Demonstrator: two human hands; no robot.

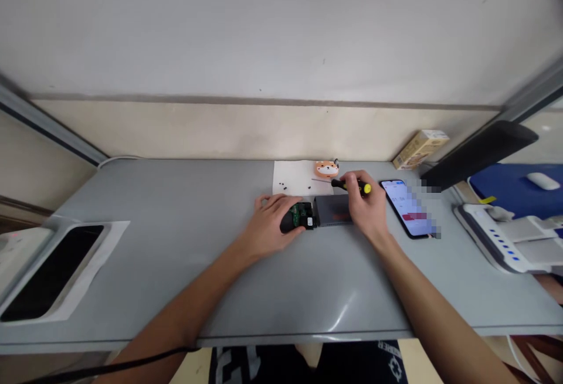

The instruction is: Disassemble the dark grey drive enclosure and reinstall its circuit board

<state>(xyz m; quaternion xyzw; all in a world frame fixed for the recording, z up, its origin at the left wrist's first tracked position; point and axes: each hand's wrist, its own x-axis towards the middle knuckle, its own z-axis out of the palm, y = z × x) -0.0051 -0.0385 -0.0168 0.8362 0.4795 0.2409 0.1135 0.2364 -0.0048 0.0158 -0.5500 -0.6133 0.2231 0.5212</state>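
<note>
My left hand (269,226) rests on a small black device (295,217) whose casing is off, so a green circuit board shows. Right beside the device lies a grey metal box (333,210) with red lettering. My right hand (364,205) grips a screwdriver (352,186) with a black and yellow handle, its tip pointing left above the box. Behind them a white sheet of paper (294,175) carries several tiny black screws (282,186) and an orange animal-shaped figure (326,168).
A phone (407,207) with a lit screen lies right of my right hand. A small cardboard box (420,148) stands at the back wall. A black slot (53,269) is set in the grey table (176,255) at left; a white device (497,237) sits at right.
</note>
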